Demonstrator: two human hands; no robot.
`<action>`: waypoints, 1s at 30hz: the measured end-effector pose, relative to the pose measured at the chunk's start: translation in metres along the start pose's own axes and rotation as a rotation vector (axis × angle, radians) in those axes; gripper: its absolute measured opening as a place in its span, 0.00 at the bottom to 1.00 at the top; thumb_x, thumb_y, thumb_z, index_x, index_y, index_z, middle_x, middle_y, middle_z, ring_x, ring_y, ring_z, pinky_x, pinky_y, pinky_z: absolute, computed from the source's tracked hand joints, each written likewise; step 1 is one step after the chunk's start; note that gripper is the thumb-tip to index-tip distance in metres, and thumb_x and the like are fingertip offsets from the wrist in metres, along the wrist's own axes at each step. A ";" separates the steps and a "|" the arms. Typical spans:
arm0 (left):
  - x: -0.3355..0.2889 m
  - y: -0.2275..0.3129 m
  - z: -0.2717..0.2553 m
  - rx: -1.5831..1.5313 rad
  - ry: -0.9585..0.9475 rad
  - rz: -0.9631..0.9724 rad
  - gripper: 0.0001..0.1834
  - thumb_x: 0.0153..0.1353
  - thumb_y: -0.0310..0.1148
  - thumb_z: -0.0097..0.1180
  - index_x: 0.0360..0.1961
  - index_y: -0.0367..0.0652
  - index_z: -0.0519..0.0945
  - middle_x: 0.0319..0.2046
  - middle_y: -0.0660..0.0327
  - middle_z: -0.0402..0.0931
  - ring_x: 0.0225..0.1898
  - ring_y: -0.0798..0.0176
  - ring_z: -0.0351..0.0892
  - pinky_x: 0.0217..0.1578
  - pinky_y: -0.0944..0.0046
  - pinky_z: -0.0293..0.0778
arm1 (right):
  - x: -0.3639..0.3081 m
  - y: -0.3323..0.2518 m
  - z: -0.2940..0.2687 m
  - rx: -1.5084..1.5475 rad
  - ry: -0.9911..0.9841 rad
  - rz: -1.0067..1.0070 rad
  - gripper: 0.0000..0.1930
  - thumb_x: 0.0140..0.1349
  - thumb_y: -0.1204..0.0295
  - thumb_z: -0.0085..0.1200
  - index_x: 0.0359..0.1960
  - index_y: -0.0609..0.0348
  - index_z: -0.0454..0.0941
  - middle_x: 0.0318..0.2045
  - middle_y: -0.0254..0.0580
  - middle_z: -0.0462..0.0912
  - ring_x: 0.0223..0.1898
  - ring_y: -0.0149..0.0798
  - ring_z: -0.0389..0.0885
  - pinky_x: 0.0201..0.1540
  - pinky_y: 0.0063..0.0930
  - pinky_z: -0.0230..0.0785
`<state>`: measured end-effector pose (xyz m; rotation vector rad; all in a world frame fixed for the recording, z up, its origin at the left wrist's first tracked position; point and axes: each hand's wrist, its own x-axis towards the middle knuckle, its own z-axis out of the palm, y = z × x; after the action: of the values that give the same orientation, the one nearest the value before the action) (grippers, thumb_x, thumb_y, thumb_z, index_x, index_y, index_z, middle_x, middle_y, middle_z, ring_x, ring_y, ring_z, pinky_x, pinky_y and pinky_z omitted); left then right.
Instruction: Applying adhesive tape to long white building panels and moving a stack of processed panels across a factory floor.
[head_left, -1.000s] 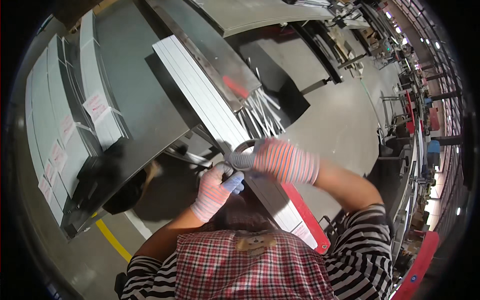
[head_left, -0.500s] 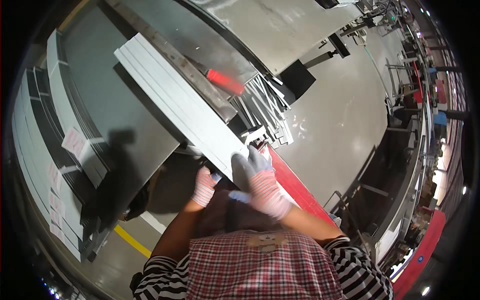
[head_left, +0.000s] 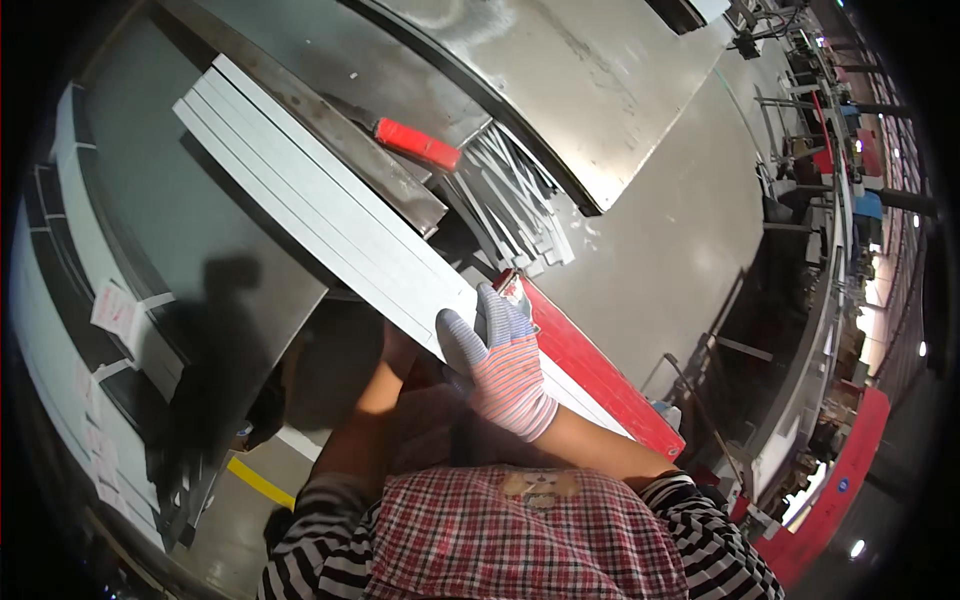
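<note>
A stack of long white strips (head_left: 320,210) runs diagonally along a metal bar on the grey table, its near end sticking out over the table edge toward me. My right hand (head_left: 500,365), in a striped glove, is closed around that near end, thumb on the near-left side and fingers over the far-right side. In shadow below the strips is my left hand (head_left: 398,350); its fingers are hidden under the near end, so I cannot see what they do. A tool with a red handle (head_left: 418,144) lies beyond the metal bar (head_left: 340,125).
More bundled strips with paper labels (head_left: 116,308) lie along the left side. Thin offcut strips (head_left: 510,190) are heaped past the bar's end. A red beam (head_left: 600,370) slants by my right forearm. A metal-topped table (head_left: 560,70) stands at the back.
My right hand has settled around the near end of the strips. My left hand has moved from beside the strips into the shadow below them. The view has shifted slightly.
</note>
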<state>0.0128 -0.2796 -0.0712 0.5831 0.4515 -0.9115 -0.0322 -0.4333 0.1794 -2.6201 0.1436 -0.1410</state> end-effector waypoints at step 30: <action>-0.123 0.109 0.225 1.963 -0.048 0.296 0.32 0.68 0.54 0.47 0.63 0.42 0.65 0.35 0.50 0.84 0.40 0.44 0.84 0.40 0.46 0.79 | 0.137 0.121 -0.008 -0.793 -0.787 0.012 0.14 0.61 0.60 0.54 0.39 0.56 0.83 0.37 0.47 0.87 0.44 0.53 0.85 0.45 0.45 0.77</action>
<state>0.0638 -0.2986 0.2024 2.2938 -0.7784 -0.8365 0.0930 -0.5589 0.1362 -3.1925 -0.0860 1.1559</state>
